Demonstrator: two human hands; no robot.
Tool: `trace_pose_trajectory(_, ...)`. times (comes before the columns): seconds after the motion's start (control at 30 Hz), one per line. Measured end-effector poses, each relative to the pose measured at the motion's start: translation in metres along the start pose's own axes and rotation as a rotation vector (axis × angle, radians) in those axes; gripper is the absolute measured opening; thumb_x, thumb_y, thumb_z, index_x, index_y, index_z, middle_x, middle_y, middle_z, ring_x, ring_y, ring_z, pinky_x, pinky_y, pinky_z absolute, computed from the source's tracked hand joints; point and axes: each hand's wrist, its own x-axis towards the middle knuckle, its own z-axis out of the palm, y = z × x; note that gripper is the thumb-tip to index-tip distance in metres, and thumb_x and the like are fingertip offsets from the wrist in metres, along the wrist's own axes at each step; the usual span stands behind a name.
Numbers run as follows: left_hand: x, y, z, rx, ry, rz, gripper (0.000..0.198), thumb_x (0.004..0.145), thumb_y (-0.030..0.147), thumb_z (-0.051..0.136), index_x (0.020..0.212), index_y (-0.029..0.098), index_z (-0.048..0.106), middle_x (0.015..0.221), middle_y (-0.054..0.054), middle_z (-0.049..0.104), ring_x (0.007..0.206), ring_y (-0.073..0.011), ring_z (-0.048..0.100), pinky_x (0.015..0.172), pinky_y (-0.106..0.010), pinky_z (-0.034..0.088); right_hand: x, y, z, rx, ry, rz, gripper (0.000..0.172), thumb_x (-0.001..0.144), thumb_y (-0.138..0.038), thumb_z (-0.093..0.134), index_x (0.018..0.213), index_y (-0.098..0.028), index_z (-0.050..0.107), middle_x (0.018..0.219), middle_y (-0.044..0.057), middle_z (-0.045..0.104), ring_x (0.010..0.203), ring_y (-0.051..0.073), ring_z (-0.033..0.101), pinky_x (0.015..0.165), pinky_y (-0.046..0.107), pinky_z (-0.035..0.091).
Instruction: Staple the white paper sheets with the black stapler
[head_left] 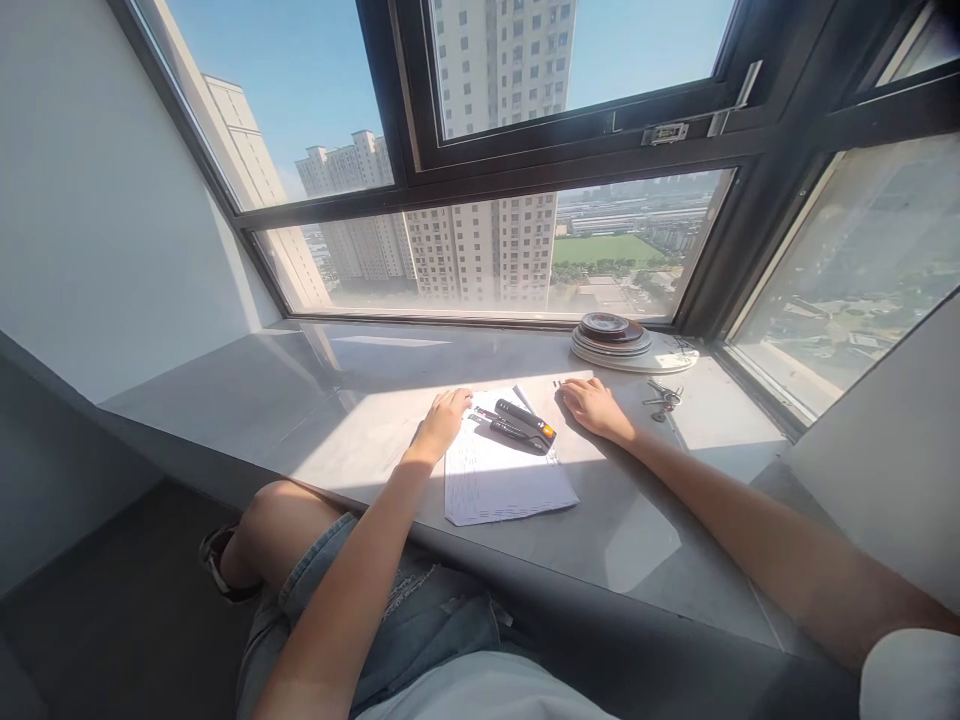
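A black stapler point(517, 425), swung open with an orange patch near its hinge, lies on a stack of white papers point(510, 490) with printed lines. At the stack's upper left edge rests my left hand point(442, 425), its fingers lying together and bent over the corner. My right hand point(592, 405) lies on the stone sill to the right of the papers. Its fingers are curled and pressed together beside a few tiny dark pieces point(557, 383); what is under the fingertips is hidden.
Behind my right hand stands a pile of plates point(611, 340) on a larger pale plate. A bunch of keys point(664, 398) lies to the right on the sill point(360, 410). A dark-framed window point(480, 185) closes the far side; the sill's front edge runs above my legs.
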Motion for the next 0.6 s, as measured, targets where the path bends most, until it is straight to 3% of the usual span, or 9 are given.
trace_pose_trajectory(0.1, 0.003, 0.004, -0.001, 0.086, -0.013, 0.142, 0.021, 0.11, 0.015, 0.052, 0.115, 0.02, 0.072, 0.117, -0.01, 0.076, 0.113, -0.0263, 0.065, 0.102, -0.041, 0.048, 0.0, 0.0, -0.001, 0.01, 0.005, -0.008, 0.046, 0.105, -0.032, 0.037, 0.133, -0.019, 0.071, 0.15, 0.017, 0.065, 0.122, 0.037, 0.053, 0.083, 0.042, 0.044)
trace_pose_trajectory(0.27, 0.008, 0.012, 0.002, 0.14, -0.072, 0.259, 0.02, 0.11, 0.02, 0.055, 0.118, 0.023, 0.073, 0.121, -0.009, 0.075, 0.117, -0.0263, 0.062, 0.103, -0.042, 0.045, 0.0, -0.001, -0.002, 0.003, 0.012, -0.003, 0.045, 0.104, -0.03, 0.038, 0.132, -0.017, 0.071, 0.147, 0.017, 0.066, 0.122, 0.037, 0.052, 0.083, 0.042, 0.043)
trace_pose_trajectory(0.6, 0.017, 0.013, 0.01, 0.011, -0.109, 0.222, 0.019, 0.11, 0.024, 0.058, 0.107, 0.025, 0.077, 0.119, -0.006, 0.076, 0.116, -0.0251, 0.061, 0.104, -0.042, 0.042, -0.002, -0.006, -0.004, -0.023, 0.025, 0.014, 0.041, 0.102, -0.027, 0.042, 0.127, -0.016, 0.072, 0.142, 0.017, 0.069, 0.118, 0.036, 0.052, 0.076, 0.039, 0.038)
